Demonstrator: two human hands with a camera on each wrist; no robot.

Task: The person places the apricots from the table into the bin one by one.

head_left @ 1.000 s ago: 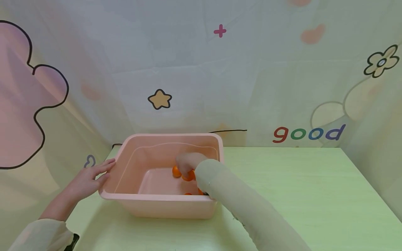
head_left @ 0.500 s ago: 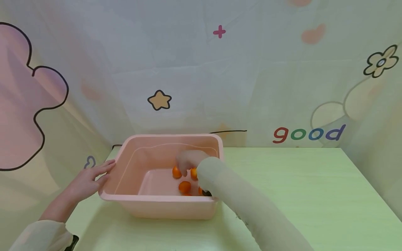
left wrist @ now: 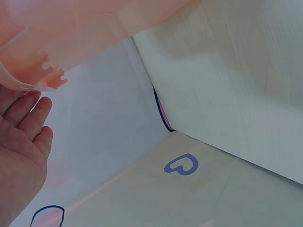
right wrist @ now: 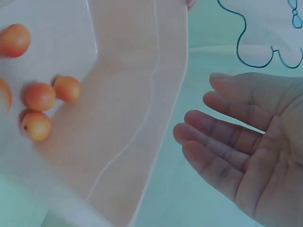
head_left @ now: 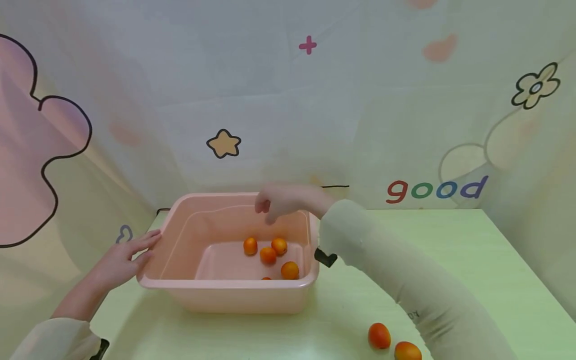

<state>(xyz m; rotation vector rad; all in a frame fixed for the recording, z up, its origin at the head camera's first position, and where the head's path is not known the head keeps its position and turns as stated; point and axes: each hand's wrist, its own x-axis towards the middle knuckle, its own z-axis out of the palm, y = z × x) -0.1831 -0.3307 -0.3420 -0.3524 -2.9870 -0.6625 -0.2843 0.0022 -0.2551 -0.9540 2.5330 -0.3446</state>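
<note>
Head view: The pink basin [head_left: 171,284] stands left of centre in the lower frame, on a green table [head_left: 450,260]. Five orange fruits [head_left: 268,255] lie in its right half; the nearest is mostly hidden by the front rim. Two loose fruits [head_left: 379,336] lie on the table at lower right. The left hand [head_left: 119,262] touches the basin's left rim, fingers extended. The right hand [head_left: 285,200] overlaps the basin's upper right rim, fingers loosely bent.

Left wrist view: At the left edge, straight fingers, slightly apart, meet the basin rim at upper left.

Right wrist view: The hand occupies the right side, palm bare, fingers relaxed and slightly separated. The basin and its fruits fill the left side.
</note>
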